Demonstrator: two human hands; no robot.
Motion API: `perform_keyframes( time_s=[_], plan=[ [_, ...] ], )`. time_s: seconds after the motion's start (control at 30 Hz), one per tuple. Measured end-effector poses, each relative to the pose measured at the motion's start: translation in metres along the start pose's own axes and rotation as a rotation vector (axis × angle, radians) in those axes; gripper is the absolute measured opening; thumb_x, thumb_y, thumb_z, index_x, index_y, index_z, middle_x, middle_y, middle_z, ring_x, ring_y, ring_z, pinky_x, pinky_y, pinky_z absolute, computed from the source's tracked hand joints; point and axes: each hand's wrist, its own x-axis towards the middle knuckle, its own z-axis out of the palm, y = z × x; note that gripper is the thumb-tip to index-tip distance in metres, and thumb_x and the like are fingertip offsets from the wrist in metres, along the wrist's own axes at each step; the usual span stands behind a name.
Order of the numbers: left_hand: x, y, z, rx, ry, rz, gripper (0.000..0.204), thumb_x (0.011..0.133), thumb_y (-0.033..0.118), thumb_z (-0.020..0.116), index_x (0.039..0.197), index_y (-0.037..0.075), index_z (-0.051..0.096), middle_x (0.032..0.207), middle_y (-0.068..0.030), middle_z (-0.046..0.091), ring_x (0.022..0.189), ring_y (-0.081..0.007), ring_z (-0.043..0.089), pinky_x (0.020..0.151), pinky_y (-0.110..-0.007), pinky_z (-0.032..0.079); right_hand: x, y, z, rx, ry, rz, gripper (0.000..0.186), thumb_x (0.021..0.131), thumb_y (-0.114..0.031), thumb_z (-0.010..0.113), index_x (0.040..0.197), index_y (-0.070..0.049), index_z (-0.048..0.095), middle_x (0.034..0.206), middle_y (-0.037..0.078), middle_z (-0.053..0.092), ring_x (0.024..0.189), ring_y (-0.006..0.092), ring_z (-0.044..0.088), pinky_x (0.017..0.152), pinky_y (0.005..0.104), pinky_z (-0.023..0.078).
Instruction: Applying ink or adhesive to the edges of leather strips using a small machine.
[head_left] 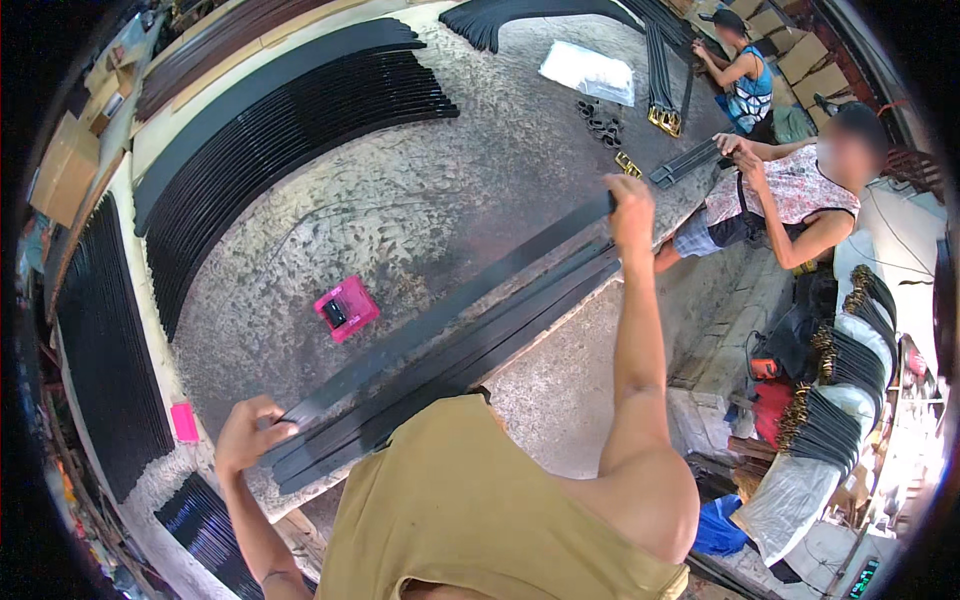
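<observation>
A long flat black strap (450,305) stretches diagonally between my two hands over the worn grey worktop (250,280). My left hand (250,435) grips its lower-left end between thumb and fingers, near the table's front edge. My right hand (630,215) is wrapped round the upper-right end, with the arm reaching forward. Alongside and nearer my body, several more black strips (430,387) lie along the edge. A pink tray (355,305) with a small black object in it sits left of the held strap.
Rows of black straps (290,120) line the back and left. A co-worker (790,200) at right handles straps; another person (745,90) works farther back. A clear plastic bag (585,70) and gold buckles (627,165) lie on the worktop. Bundled buckled belts (840,380) hang lower right.
</observation>
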Motion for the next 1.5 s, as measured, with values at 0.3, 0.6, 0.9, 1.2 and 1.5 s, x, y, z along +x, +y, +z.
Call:
perform_keyframes(
  time_s=[0.3,0.6,0.9,1.2,1.5],
  plan=[
    [0.102,0.058,0.092,-0.2,0.403,0.175,0.017,0.081,0.011,0.075,0.093,0.001,0.068,0.084,-0.011,0.065,0.081,-0.0232,0.063,0.075,-0.035,0.048,-0.037,0.062,0.067,-0.64,-0.48,0.152,0.057,0.085,-0.015,0.062,0.141,-0.021,0.049,0.151,0.013,0.041,0.141,0.0325,0.036,0.104,0.0632,0.035],
    [0.132,0.036,0.097,0.195,0.626,0.259,0.014,0.082,0.014,0.073,0.094,0.007,0.071,0.097,-0.0112,0.065,0.097,-0.0327,0.059,0.088,-0.046,0.044,-0.071,-0.297,0.061,0.991,-0.962,-0.471,0.048,0.092,-0.022,0.062,0.137,-0.007,0.053,0.125,0.018,0.061,0.119,0.0359,0.056,0.099,0.0436,0.044],
    [0.11,0.01,0.151,0.452,0.834,-0.003,0.062,0.086,0.031,0.072,0.144,0.031,0.048,0.156,-0.0212,0.025,0.14,-0.0434,0.03,0.112,-0.058,0.028,-0.095,-0.327,0.07,0.765,-0.532,-0.536,0.052,0.082,-0.001,0.055,0.131,-0.014,0.059,0.11,0.006,0.062,0.103,0.025,0.058,0.083,0.0402,0.043],
    [0.1,-0.023,0.154,0.413,0.927,-0.158,0.07,0.09,0.037,0.066,0.152,0.026,0.036,0.159,-0.0228,0.018,0.142,-0.0456,0.024,0.111,-0.062,0.025,-0.097,-0.325,0.079,0.721,-0.55,-0.527,0.051,0.082,0.002,0.054,0.13,-0.015,0.06,0.112,0.007,0.062,0.104,0.0269,0.058,0.083,0.0418,0.042],
    [0.086,-0.106,0.207,0.243,0.839,-0.559,0.077,0.094,0.05,0.054,0.154,0.011,0.027,0.16,-0.023,0.014,0.144,-0.0437,0.021,0.114,-0.061,0.021,-0.083,-0.32,0.091,0.779,-0.576,-0.48,0.046,0.085,0.001,0.055,0.128,-0.012,0.061,0.105,0.01,0.063,0.1,0.0295,0.059,0.082,0.0431,0.044]
  ],
)
